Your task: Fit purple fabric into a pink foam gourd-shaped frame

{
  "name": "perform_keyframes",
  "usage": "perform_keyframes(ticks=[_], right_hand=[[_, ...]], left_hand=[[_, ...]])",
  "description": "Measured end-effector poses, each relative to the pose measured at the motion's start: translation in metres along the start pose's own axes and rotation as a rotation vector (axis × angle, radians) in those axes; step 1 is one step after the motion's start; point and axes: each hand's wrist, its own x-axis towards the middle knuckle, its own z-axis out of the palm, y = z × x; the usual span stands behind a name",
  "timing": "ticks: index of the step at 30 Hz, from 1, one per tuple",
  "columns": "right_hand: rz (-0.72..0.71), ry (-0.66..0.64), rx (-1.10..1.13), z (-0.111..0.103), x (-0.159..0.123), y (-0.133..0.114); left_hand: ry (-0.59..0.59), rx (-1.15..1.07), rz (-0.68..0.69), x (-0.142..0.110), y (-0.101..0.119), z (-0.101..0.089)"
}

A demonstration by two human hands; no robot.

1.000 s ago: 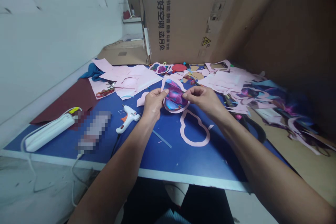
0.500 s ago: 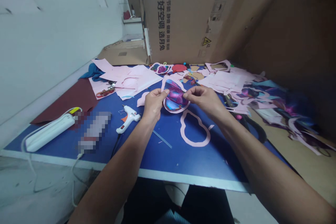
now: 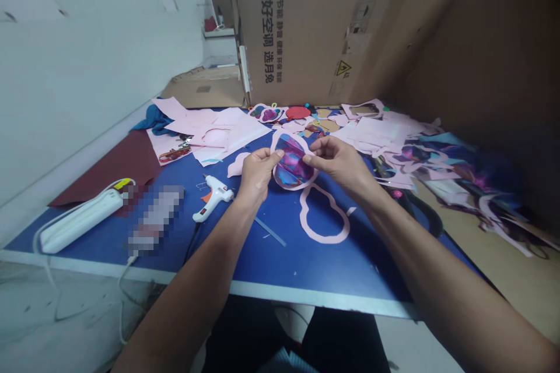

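Note:
A gourd-shaped pink paper cutout (image 3: 292, 161), filled with shiny purple and blue film, is raised over the blue table. My left hand (image 3: 259, 172) pinches its left edge between thumb and fingers. On the opposite side, my right hand (image 3: 336, 162) has its thumb on the film, with the fingers curled at the pink rim. Below it lies a matching pink paper outline (image 3: 324, 215) with an open middle. Partly behind my left hand is a small pink paper piece (image 3: 238, 165). A white hot glue gun (image 3: 213, 197) rests left of my left forearm.
A clear glue stick (image 3: 270, 231) lies near the table's middle. Pink sheets (image 3: 234, 128) and scraps (image 3: 376, 134) cover the back. Left are a white power strip (image 3: 83, 224), cords and dark red sheet (image 3: 109, 169). A large cardboard box (image 3: 310, 29) stands behind.
The cutout has tilted slightly, and reflections on its film have shifted. My right fingers have lifted a little and moved around the rim, while my left hand keeps its pinch.

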Motion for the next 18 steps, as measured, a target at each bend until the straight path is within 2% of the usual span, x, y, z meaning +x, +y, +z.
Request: perform_keyframes(ticks=[8,18], right_hand=[[0.099,-0.007,0.090,0.0020,-0.0024,-0.0033],[0.097,-0.006,0.082,-0.0003,0.0006,0.0017]], left_hand=[[-0.032,0.074,-0.030,-0.0056,-0.0050,0.0071],[-0.055,0.112,-0.063,-0.0072,-0.0057,0.0088]])
